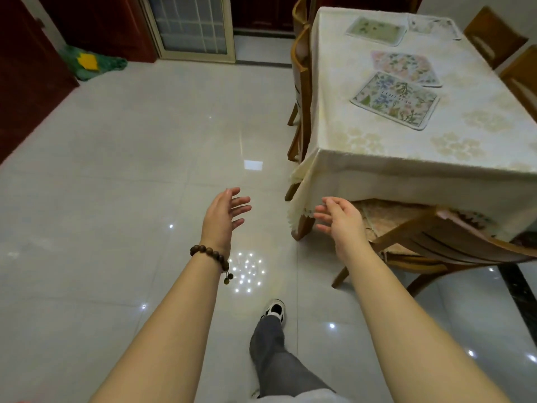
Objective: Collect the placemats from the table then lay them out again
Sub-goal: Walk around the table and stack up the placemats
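Several floral placemats lie on the cream tablecloth of the table (392, 158) at the upper right. The nearest placemat (395, 100) has blue and pink flowers. Behind it lies a pink floral placemat (405, 68), then a green placemat (374, 31) and a pale one (434, 26) at the far end. My left hand (225, 215), with a bead bracelet on the wrist, is held out over the floor, fingers apart and holding nothing. My right hand (340, 218) is also open and holds nothing, in front of the table's near left corner. Both hands are well short of the mats.
A wooden chair (436, 242) is tucked under the table's near edge. More chairs stand along the left side (302, 68) and the right side (494, 36). A green and yellow cloth (90, 62) lies on the glossy tiled floor by the dark red doors. My leg and shoe (274, 311) show below.
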`<state>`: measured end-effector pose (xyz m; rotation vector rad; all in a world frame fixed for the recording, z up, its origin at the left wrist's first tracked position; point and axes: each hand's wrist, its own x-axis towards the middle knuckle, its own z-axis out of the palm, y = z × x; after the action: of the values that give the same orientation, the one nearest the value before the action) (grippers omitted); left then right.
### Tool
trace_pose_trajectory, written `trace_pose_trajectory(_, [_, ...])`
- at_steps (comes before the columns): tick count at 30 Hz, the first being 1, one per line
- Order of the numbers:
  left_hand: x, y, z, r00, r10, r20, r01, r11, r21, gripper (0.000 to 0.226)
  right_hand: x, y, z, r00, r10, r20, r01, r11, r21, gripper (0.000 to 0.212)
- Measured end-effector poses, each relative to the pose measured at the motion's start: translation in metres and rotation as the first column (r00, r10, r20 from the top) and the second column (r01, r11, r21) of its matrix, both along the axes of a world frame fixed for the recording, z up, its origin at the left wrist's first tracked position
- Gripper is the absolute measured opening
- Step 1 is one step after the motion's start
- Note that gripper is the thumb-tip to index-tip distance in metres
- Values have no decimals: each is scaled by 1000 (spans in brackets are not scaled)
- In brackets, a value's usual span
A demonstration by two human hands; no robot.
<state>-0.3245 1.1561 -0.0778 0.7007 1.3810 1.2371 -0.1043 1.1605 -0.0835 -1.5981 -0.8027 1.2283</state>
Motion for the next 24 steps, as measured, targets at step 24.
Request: trace_pose_trajectory(24, [155, 391, 19, 923, -383, 23, 384, 923, -39, 29, 136, 303, 8, 919, -394, -6, 394, 919, 33, 19])
